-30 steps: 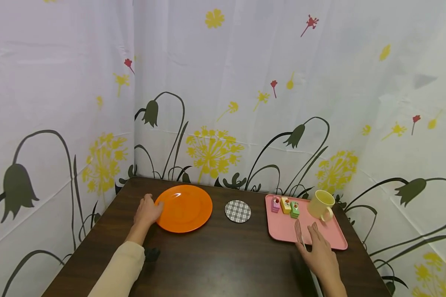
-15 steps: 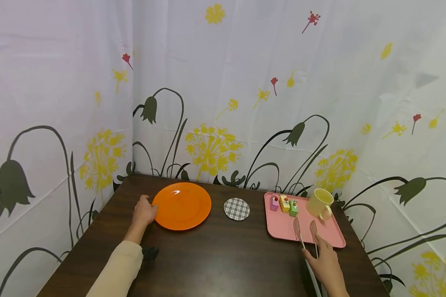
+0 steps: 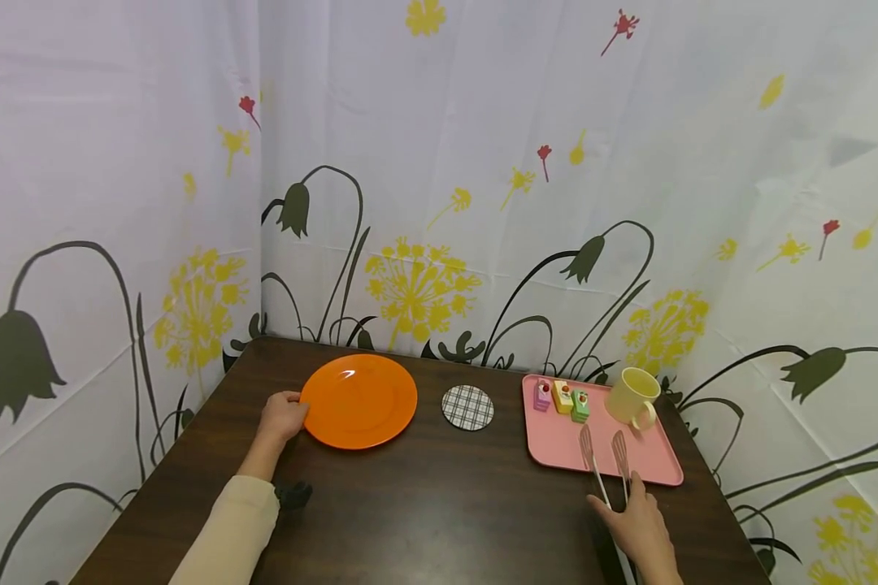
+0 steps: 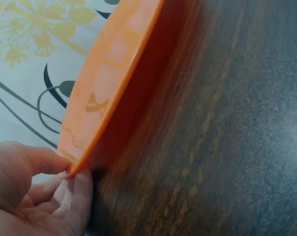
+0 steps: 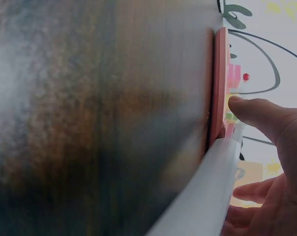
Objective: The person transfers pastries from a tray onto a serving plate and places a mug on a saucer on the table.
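My left hand (image 3: 283,416) pinches the left rim of an orange plate (image 3: 358,402), thumb above and fingers beneath, plain in the left wrist view. The plate looks level, on or just above the tabletop. Metal tongs (image 3: 606,497) with slotted ends lie over the front of a pink tray (image 3: 556,451), their arms apart. Around the tongs is my right hand (image 3: 644,530), thumb to the left and fingers to the right. In the right wrist view the thumb (image 5: 259,110) stays straight and apart from the white-looking tongs arm (image 5: 202,194); finger contact is partly hidden.
On the tray stand a yellow mug (image 3: 632,396) and small cake pieces in pink (image 3: 542,396), yellow (image 3: 562,397) and green (image 3: 580,406). A checked round coaster (image 3: 467,407) lies between plate and tray. Flower-print curtains (image 3: 439,203) border the dark table (image 3: 424,504).
My right hand has drawn back along the tongs toward the near edge, showing more of both arms. My left hand has settled into a pinch on the plate's rim. The head view tilts slightly.
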The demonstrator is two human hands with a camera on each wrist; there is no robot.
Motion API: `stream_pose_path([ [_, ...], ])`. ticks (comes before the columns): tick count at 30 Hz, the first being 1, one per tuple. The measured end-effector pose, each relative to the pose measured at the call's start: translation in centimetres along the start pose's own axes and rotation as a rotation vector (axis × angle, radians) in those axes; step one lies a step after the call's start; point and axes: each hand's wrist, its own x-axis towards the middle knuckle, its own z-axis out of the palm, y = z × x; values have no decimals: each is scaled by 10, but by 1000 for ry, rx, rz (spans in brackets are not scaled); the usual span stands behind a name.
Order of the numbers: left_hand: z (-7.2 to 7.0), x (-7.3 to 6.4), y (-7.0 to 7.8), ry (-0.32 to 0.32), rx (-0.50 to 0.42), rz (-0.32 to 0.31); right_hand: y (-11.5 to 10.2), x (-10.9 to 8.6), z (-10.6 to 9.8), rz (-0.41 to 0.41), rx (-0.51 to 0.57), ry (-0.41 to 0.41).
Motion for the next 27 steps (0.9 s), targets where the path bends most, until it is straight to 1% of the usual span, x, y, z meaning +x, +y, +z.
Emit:
stream_pose_path([
  [4,2,2,-1,-27,-80,6,4,1,1,-18,-25,14],
  [9,-4,2,-8,-38,-127,11,2,4,4,-87,-42,29],
  [13,-4,2,-10,-63,-145,13,4,3,2,-102,-69,52],
  [15,-4,2,-11,-65,-144,14,4,3,1,-107,-78,58],
  [17,-3,1,-11,-60,-134,19,4,2,-1,-107,-82,47],
  [19,-3,1,-11,-46,-132,12,4,2,-4,-99,-83,25],
  [24,-1,1,-8,-24,-141,-20,8,-2,-14,2,-115,-69],
  [27,-2,-1,-8,-18,-137,-36,10,-4,-16,54,-144,-119],
])
